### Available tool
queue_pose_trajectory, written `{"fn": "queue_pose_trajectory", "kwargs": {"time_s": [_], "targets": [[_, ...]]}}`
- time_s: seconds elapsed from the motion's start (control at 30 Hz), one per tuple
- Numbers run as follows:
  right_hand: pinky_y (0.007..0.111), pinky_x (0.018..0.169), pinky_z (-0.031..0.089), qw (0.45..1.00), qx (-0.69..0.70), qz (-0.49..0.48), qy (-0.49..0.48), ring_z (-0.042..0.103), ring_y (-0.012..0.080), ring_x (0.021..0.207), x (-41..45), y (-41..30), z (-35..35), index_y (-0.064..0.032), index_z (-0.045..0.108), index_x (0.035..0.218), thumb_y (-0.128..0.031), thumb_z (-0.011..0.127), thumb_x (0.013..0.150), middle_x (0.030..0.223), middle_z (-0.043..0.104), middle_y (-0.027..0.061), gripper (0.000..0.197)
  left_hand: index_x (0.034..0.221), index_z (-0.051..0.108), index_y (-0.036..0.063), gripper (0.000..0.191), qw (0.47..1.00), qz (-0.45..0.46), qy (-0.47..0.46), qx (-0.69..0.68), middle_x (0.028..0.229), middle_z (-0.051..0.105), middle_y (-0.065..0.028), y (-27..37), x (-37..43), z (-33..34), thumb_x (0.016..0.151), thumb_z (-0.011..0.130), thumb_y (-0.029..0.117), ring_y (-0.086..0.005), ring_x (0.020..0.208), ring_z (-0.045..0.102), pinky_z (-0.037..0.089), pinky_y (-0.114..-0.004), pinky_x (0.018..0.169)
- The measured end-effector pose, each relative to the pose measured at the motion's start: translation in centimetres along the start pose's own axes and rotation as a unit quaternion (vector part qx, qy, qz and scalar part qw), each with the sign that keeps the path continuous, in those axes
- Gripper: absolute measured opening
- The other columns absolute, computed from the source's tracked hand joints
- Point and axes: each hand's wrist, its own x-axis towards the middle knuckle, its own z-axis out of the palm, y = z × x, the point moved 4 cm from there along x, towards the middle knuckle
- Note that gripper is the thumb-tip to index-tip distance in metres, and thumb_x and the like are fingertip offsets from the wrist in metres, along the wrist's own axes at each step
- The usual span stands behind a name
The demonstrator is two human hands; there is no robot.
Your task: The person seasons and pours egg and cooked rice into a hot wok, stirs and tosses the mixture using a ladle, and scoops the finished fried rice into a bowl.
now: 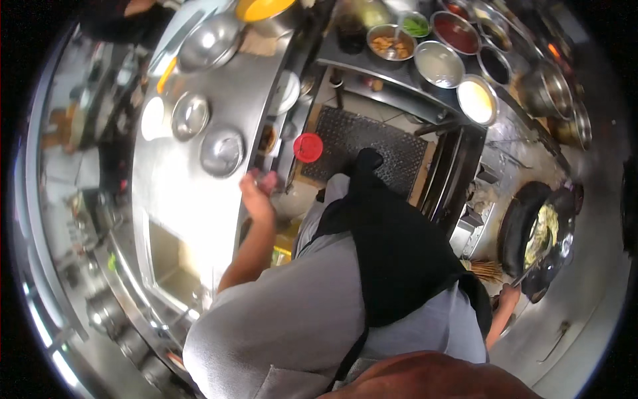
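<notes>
My right hand (508,295) grips the handle of a metal ladle or spatula (529,272), whose head reaches into a dark wok (560,259) on the range at the right. Yellow-green food (546,229) lies in the wok, partly hidden by its near wall. My left hand (258,188) is raised at the edge of the steel counter (199,194), with its fingers bent and blurred; whether anything small is in them cannot be made out. Just beyond it stands a steel bowl (222,151), with a smaller steel bowl (190,116) farther along.
Several ingredient pots, including a pot of white liquid (439,65) and one of brown cubes (392,42), line the station ahead. A red round lid or tub (308,147) sits by the left shelf. A black mat (364,144) covers the floor. Another person's dark sleeve (119,22) shows top left.
</notes>
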Motion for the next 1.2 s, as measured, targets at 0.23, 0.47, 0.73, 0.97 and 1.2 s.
{"fn": "queue_pose_trajectory", "kwargs": {"time_s": [0.23, 0.47, 0.73, 0.97, 1.2], "targets": [[0.046, 0.099, 0.049, 0.994, -0.06, -0.001, 0.087, 0.061, 0.045, 0.118, -6.2, -1.0, -1.5, 0.0059, 0.052, 0.137, -0.023, 0.064, 0.084, 0.124, 0.063, 0.0328, 0.062, 0.155, 0.019, -0.0027, 0.096, 0.926, 0.2, -0.318, 0.039, 0.157, 0.03, -0.0265, 1.1, 3.5, 32.3, 0.085, 0.08, 0.019, -0.0305, 0.145, 0.035, 0.025, -0.041, 0.12], [0.049, 0.099, 0.048, 0.975, 0.024, 0.127, 0.183, 0.06, 0.0437, 0.117, -15.8, -13.6, -4.7, -0.0071, 0.043, 0.147, -0.017, 0.055, 0.087, 0.125, 0.062, 0.0301, 0.062, 0.125, 0.06, -0.0068, 0.068, 0.876, 0.421, -0.19, 0.138, 0.122, 0.067, -0.0203, 3.2, 16.2, 46.5, 0.067, 0.091, 0.009, -0.0277, 0.106, 0.067, 0.054, -0.041, 0.095], [0.051, 0.094, 0.051, 0.967, -0.068, 0.184, 0.162, 0.067, 0.0432, 0.101, -21.5, -9.5, -4.2, -0.0212, 0.034, 0.154, -0.015, 0.05, 0.089, 0.114, 0.067, 0.0268, 0.068, 0.133, 0.055, -0.0028, 0.082, 0.731, 0.538, -0.319, 0.271, 0.127, 0.065, -0.0203, 16.5, 0.3, 47.3, 0.067, 0.093, 0.028, -0.0321, 0.113, 0.065, 0.049, -0.042, 0.102], [0.05, 0.086, 0.055, 0.968, -0.132, 0.159, 0.142, 0.069, 0.0394, 0.096, -21.3, -8.4, -0.7, -0.0263, 0.031, 0.157, -0.009, 0.043, 0.091, 0.113, 0.068, 0.0223, 0.069, 0.128, 0.059, 0.0062, 0.062, 0.279, 0.703, -0.596, 0.27, 0.116, 0.067, -0.021, 18.4, -31.2, 57.0, 0.069, 0.079, 0.009, -0.0382, 0.109, 0.064, 0.053, -0.044, 0.092], [0.049, 0.082, 0.056, 0.97, -0.117, 0.153, 0.148, 0.07, 0.0375, 0.093, -23.4, -9.9, -1.4, -0.0209, 0.033, 0.157, -0.008, 0.042, 0.093, 0.111, 0.067, 0.021, 0.066, 0.113, 0.058, 0.0084, 0.028, 0.097, 0.818, -0.515, 0.239, 0.101, 0.068, -0.0191, 10.5, -47.9, 63.2, 0.085, 0.058, 0.006, -0.0377, 0.094, 0.07, 0.057, -0.047, 0.08]]}}
